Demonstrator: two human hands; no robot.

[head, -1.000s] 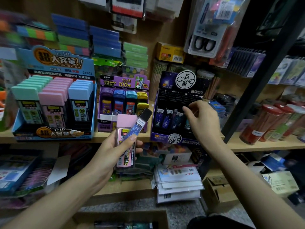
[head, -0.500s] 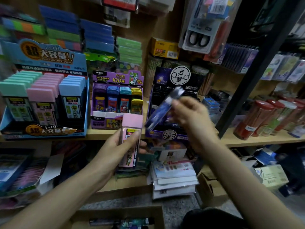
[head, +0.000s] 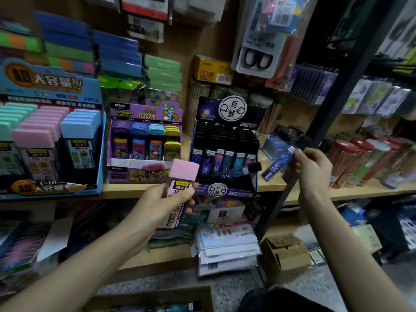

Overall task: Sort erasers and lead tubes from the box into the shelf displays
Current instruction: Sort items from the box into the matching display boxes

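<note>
Lead tube, slim dark-blue plastic with black cap (head: 278, 162): pinched at its upper end by the curled fingers of the right hand (head: 313, 170), tilted in the air just right of the dark starry display box (head: 231, 108) of like tubes. Pink-capped flat lead case (head: 182, 170): gripped by the left hand (head: 166, 199) before the wooden shelf (head: 135, 191). Step judged: slotting the tube; the next move calls for lining it upright over a free slot.

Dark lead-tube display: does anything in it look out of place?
Yes: one tube lies slanted across the front row of the display, while the other tubes stand upright in their slots.
</note>
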